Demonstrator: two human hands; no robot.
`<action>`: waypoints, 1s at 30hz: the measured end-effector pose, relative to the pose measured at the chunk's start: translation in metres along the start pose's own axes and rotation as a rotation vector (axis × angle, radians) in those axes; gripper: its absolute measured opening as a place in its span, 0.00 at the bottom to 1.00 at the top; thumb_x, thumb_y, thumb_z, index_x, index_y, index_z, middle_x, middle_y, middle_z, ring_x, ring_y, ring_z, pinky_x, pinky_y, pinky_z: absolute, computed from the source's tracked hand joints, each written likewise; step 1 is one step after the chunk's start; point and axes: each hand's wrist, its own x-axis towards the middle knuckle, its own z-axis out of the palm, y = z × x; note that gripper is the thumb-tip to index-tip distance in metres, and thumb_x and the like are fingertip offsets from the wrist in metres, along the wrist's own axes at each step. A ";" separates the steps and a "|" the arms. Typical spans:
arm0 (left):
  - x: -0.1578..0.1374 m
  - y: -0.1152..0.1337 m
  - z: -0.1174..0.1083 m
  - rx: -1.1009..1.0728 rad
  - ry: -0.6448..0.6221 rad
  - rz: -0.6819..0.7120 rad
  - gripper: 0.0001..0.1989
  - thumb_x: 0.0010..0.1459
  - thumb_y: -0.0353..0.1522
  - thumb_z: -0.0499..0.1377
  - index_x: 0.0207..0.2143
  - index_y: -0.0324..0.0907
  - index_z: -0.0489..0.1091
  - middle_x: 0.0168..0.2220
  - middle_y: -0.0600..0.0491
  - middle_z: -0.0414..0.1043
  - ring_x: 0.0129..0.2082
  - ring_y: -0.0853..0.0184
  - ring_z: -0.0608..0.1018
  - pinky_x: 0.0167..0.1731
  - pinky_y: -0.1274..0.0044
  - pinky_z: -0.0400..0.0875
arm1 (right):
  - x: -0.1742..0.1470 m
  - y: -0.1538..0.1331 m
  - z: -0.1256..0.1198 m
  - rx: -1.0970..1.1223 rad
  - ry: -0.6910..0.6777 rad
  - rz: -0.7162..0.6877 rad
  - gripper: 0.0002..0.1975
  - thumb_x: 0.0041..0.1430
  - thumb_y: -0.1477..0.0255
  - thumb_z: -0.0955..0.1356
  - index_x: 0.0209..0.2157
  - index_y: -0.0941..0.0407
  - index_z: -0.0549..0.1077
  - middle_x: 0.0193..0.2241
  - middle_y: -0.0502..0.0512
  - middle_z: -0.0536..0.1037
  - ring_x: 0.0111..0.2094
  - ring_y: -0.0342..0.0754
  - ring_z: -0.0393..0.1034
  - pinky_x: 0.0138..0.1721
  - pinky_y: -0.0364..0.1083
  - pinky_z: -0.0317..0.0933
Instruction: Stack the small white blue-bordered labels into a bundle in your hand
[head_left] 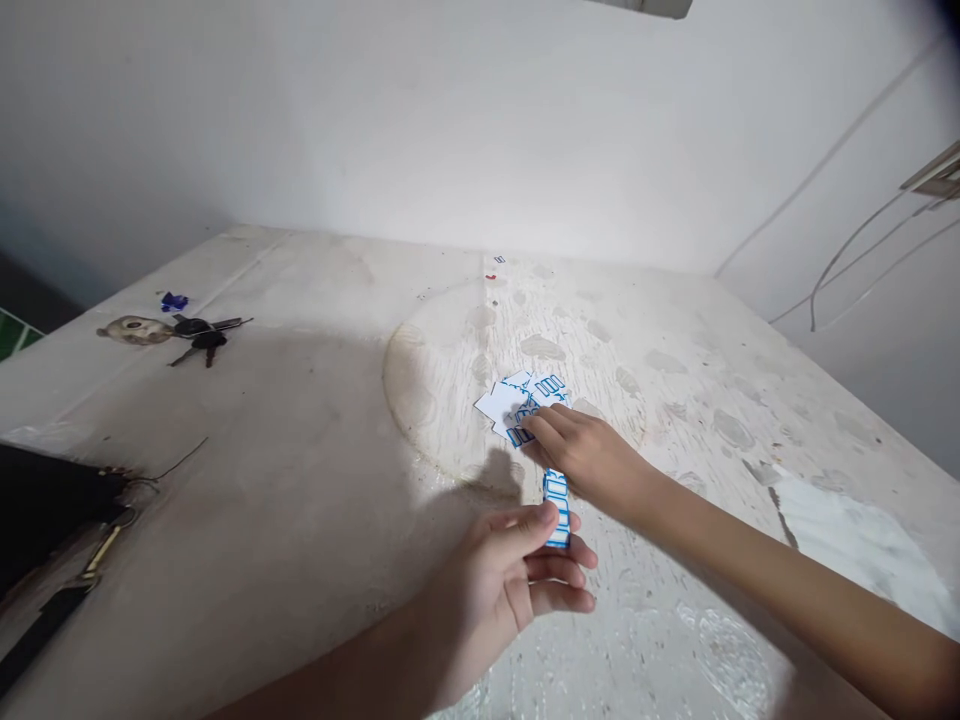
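Observation:
My left hand [517,560] pinches a small white paper cutout [556,510] with blue outlined boxes between thumb and fingers; its other fingers are loosely bent. Just beyond, my right hand [574,440] reaches over a small loose pile of white paper cutouts [501,405] on the table. Its thumb and fingers are drawn together on a blue-outlined cutout in the pile, and they partly cover it. Some pieces lie blank side up, others show blue lines.
On the light table [322,420] lie keys [202,335] with a fob and a purple scrap [174,301] at left. A black bag or case [52,510] is at the left edge. A whitish sheet [847,540] lies at right. Wires [832,265] hang by the wall.

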 end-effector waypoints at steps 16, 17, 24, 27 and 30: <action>0.011 0.006 -0.006 0.066 0.027 -0.020 0.15 0.58 0.39 0.55 0.34 0.35 0.71 0.28 0.49 0.70 0.24 0.72 0.72 0.27 0.79 0.68 | -0.038 -0.029 -0.043 1.326 0.213 0.355 0.07 0.59 0.76 0.66 0.37 0.55 0.74 0.28 0.51 0.72 0.27 0.41 0.65 0.27 0.42 0.63; 0.011 0.004 -0.008 0.086 0.006 -0.033 0.16 0.58 0.40 0.54 0.35 0.35 0.71 0.29 0.49 0.71 0.25 0.72 0.73 0.27 0.79 0.68 | -0.039 -0.029 -0.041 1.325 0.207 0.330 0.08 0.59 0.77 0.65 0.38 0.55 0.75 0.29 0.52 0.72 0.28 0.41 0.65 0.27 0.42 0.63; 0.007 0.003 0.003 0.146 0.053 -0.124 0.15 0.58 0.40 0.55 0.34 0.37 0.73 0.31 0.48 0.75 0.30 0.70 0.76 0.31 0.80 0.69 | -0.043 -0.026 -0.033 1.253 0.171 0.215 0.14 0.59 0.84 0.62 0.41 0.56 0.74 0.34 0.53 0.72 0.35 0.43 0.67 0.33 0.42 0.63; 0.005 0.004 0.008 0.141 0.067 -0.119 0.14 0.59 0.38 0.54 0.33 0.37 0.73 0.30 0.52 0.75 0.29 0.72 0.76 0.30 0.83 0.69 | -0.044 -0.026 -0.034 1.174 0.193 0.172 0.15 0.59 0.85 0.62 0.42 0.58 0.74 0.33 0.54 0.72 0.34 0.43 0.67 0.32 0.43 0.62; 0.006 0.001 0.004 0.127 0.039 -0.101 0.14 0.58 0.38 0.54 0.32 0.37 0.73 0.29 0.52 0.75 0.29 0.72 0.76 0.30 0.83 0.68 | -0.045 -0.028 -0.035 1.049 0.221 0.146 0.15 0.59 0.85 0.61 0.42 0.59 0.73 0.33 0.56 0.70 0.32 0.43 0.67 0.29 0.44 0.61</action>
